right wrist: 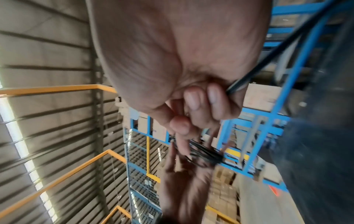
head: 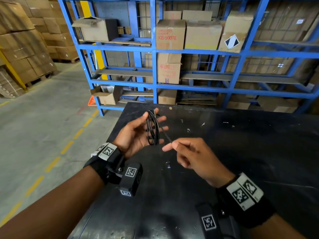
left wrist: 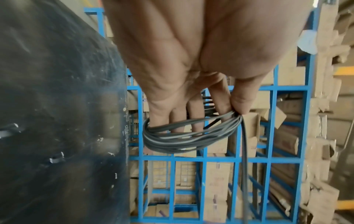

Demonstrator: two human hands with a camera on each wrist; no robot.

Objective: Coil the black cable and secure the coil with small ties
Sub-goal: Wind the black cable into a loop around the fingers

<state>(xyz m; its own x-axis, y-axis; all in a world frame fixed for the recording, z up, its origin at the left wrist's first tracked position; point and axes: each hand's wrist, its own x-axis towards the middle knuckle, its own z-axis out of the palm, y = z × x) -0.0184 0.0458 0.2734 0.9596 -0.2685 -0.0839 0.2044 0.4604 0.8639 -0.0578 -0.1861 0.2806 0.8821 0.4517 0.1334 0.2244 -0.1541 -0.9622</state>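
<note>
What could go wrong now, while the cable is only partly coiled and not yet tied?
The coil sits loosely round the left hand fingers, pinned only by the thumb; loops may slip off and spring open. The right hand pinches the free strand; a hard pull might drag the coil away.

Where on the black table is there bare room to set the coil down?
The black table looks bare right of the right hand, toward the far right edge. Small white scraps dot the far middle, and a small clip lies between the wrists. The left hand holds the coil over the left edge.
</note>
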